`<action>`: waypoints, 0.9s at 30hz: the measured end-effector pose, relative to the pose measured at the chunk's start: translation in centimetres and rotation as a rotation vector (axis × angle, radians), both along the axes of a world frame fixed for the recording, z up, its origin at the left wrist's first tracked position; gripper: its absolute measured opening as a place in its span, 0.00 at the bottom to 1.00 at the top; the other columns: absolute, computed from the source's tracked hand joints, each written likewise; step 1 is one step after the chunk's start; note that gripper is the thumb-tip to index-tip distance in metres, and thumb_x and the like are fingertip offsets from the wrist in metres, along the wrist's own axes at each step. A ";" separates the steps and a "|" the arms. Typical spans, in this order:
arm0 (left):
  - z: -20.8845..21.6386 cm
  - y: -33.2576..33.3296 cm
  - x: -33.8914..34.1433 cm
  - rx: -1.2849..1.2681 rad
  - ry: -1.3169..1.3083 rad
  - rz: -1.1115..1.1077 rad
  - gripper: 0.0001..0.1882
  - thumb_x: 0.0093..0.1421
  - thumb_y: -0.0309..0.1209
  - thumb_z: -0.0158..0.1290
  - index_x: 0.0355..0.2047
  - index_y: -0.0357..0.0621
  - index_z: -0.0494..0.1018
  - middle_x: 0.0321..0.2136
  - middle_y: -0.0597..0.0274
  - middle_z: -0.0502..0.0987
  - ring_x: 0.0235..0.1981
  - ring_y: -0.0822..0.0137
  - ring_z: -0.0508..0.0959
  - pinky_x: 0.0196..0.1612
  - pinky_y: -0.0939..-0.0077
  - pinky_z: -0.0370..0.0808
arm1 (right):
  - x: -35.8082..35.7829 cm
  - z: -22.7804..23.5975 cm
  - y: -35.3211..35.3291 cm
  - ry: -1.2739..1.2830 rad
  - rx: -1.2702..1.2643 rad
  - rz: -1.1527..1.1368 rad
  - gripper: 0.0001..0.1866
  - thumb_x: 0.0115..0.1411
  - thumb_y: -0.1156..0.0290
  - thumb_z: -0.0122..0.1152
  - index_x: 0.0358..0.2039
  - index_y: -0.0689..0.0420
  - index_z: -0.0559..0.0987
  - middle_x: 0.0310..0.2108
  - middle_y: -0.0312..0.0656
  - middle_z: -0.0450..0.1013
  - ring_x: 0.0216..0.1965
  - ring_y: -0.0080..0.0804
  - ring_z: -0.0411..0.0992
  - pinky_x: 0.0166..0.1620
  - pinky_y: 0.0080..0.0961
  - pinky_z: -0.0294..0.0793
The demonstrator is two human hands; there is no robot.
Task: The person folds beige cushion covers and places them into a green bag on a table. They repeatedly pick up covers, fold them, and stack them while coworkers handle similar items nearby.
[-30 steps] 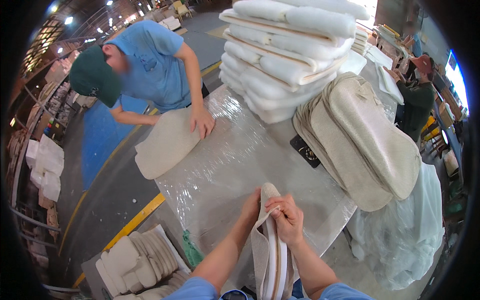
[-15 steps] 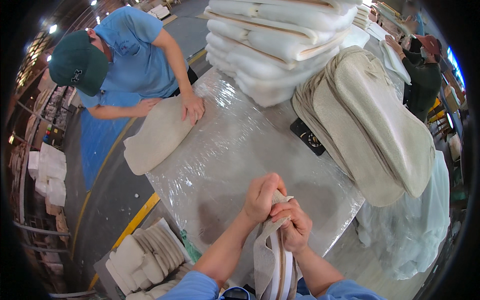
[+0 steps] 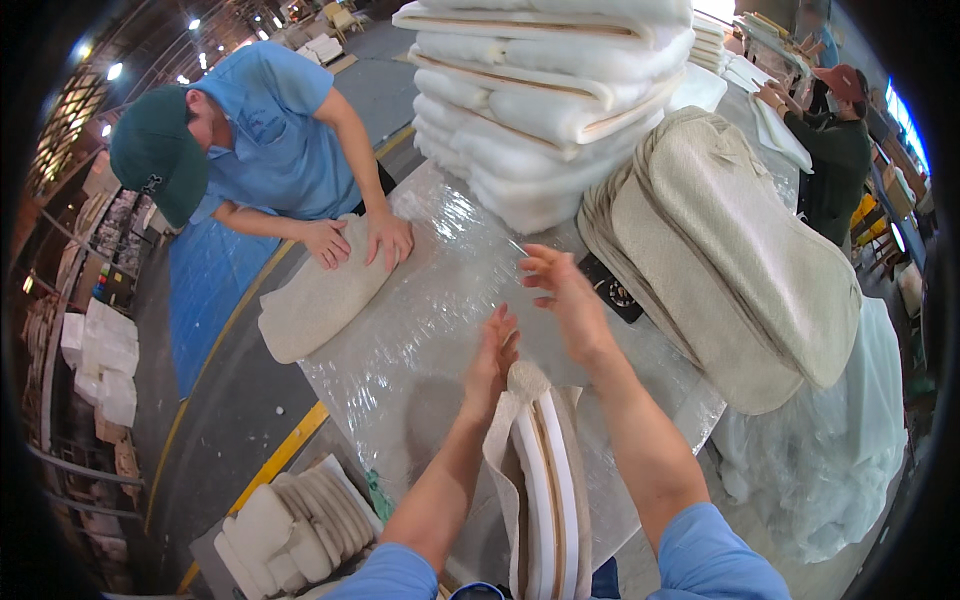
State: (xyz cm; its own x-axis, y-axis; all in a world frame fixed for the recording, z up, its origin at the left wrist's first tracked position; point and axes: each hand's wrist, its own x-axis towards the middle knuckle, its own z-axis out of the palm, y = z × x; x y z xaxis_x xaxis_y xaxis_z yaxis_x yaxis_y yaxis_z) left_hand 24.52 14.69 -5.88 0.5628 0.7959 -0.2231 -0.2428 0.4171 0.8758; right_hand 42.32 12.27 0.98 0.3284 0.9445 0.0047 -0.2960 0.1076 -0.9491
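Observation:
A cushion stands on edge between my forearms, its beige fabric cover hanging open along the side. White padding and a brown strip show in the opening. My left hand is just beyond the cushion's far end, fingers apart, holding nothing. My right hand is raised over the table, fingers spread and slightly curled. A thin bright streak lies near its fingertips; whether it is an object or a glint on the plastic I cannot make out. The plastic-covered table lies beneath.
Tall stacked white padding stands at the far side. Beige covers are piled at right, over a dark patterned object. A co-worker presses a beige piece at left. More beige pieces lie lower left; clear plastic hangs right.
Both hands have let go of the cushion's fabric end and opened. My right hand has moved far up and away, my left slightly up. The co-worker's hands have shifted on the beige piece.

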 end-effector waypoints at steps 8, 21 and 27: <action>-0.4 0.1 1.6 0.059 -0.167 0.002 0.41 0.79 0.59 0.34 0.82 0.55 0.37 0.81 0.60 0.39 0.81 0.59 0.42 0.79 0.61 0.44 | -6.2 -0.3 -1.5 -0.150 0.015 0.025 0.47 0.73 0.26 0.24 0.80 0.45 0.52 0.75 0.50 0.56 0.77 0.46 0.50 0.76 0.50 0.47; 4.6 -3.2 -0.9 0.014 0.056 0.125 0.39 0.79 0.57 0.35 0.79 0.47 0.49 0.78 0.50 0.52 0.79 0.57 0.51 0.77 0.61 0.50 | -6.4 -2.6 -4.4 -0.342 0.203 0.064 0.52 0.71 0.26 0.38 0.80 0.56 0.51 0.78 0.52 0.51 0.79 0.45 0.48 0.76 0.46 0.48; 8.2 -8.8 -4.5 0.053 -0.220 0.030 0.37 0.75 0.37 0.48 0.77 0.33 0.51 0.76 0.50 0.56 0.77 0.59 0.57 0.77 0.62 0.53 | -5.6 -1.2 -9.6 -0.323 0.281 0.140 0.32 0.68 0.58 0.64 0.68 0.59 0.72 0.72 0.52 0.63 0.72 0.48 0.62 0.71 0.42 0.60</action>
